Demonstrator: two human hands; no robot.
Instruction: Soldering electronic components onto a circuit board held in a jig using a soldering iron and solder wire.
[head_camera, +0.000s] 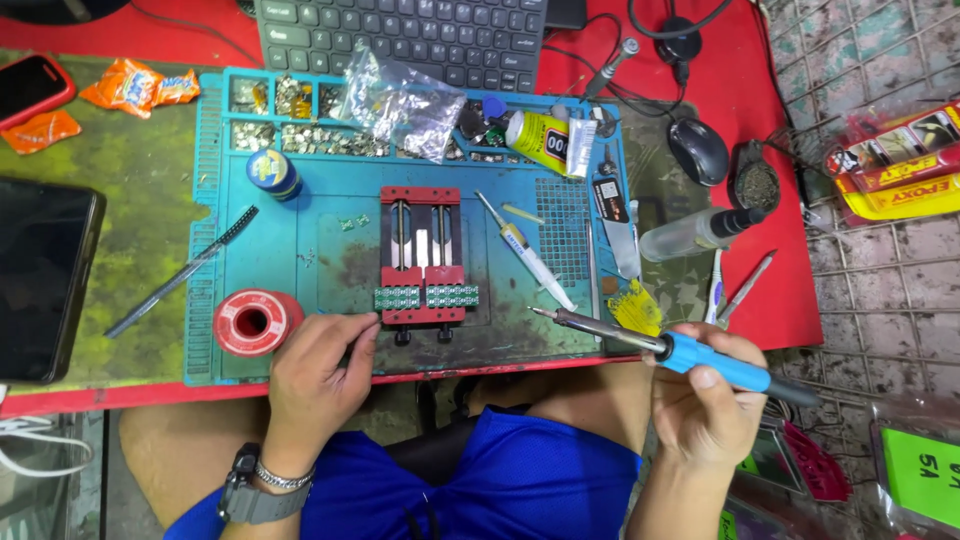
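Soldering iron (690, 352) sits gripped like a pen in the right hand (705, 400), tip aimed leftward at the red clamp (422, 262) holding small green boards (427, 296). Left hand (318, 368), fingers curled, pinches thin wire beside the red spool (255, 322), steadying on the blue mat (300, 215).

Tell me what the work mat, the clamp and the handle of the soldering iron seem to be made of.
Work mat: probably silicone rubber, matte blue, with moulded ridges and trays.
Clamp: likely painted or anodised metal, red, with shiny silver rails.
Soldering iron handle: smooth blue plastic, it seems; its shaft is bare metal.
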